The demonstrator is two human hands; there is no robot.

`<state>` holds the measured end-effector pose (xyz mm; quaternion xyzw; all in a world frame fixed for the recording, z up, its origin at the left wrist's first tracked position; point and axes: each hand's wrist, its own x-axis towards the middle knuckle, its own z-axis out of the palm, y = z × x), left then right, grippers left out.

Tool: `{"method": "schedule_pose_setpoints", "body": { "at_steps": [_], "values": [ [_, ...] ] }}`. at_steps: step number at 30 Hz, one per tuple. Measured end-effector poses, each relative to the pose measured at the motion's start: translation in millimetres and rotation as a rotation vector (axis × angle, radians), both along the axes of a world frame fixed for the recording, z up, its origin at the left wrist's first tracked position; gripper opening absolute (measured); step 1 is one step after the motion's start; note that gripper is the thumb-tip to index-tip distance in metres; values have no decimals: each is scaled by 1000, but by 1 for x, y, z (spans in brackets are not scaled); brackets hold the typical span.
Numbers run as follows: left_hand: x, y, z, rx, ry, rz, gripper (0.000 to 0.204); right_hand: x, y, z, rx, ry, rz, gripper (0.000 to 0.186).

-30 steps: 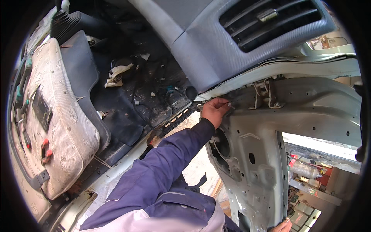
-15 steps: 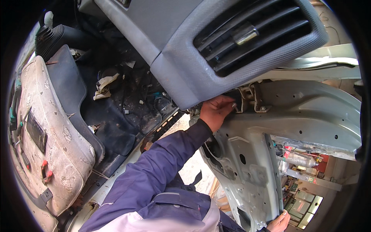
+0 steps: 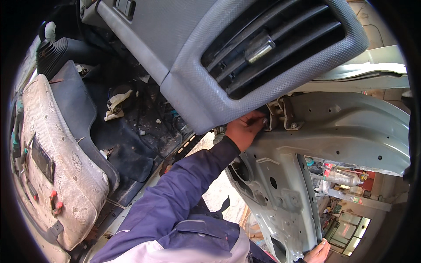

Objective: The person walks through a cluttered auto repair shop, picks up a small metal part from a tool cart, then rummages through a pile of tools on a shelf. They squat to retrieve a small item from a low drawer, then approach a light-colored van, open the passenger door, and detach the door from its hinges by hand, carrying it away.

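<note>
My left hand [image 3: 242, 133] reaches under the corner of the grey dashboard [image 3: 184, 94]. Its fingers are pinched around what looks like a small metal bolt [image 3: 265, 121], right beside a bracket-like door hinge [image 3: 280, 115]. The fingertips are partly shaded beneath the dash. A bare grey-green metal door [image 3: 280, 175] stands open at the right, with the hinge on its upper part. At the lower right my right hand [image 3: 318, 252] is closed on the door's frame edge, its lower part cut off by the picture's rim.
A black air vent [image 3: 272, 48] sits in the dashboard above my left hand. At the left, a patterned seat [image 3: 66, 162] carries a dark flat object [image 3: 42, 160] and red-handled pliers [image 3: 56, 203]. Debris and a crumpled pale cloth [image 3: 117, 105] lie on the dark footwell floor.
The view has shifted slightly, so the dashboard sits further left and lower. My left fingertips are a little closer to the hinge. My right hand stays on the door edge.
</note>
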<state>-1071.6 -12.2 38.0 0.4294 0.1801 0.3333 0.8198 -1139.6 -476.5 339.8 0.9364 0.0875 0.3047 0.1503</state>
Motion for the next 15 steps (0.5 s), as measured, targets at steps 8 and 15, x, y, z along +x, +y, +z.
{"method": "schedule_pose_setpoints", "body": {
  "at_steps": [8, 15],
  "values": [
    [-10, 6, 2, -56, -49, -78, 19, -5, 11, 2, 13, 7, 29, 42],
    [-1, 0, -10, 8, -39, -35, 17, -5, 12, 1, 3, 5, 77, 42]
  ]
}}
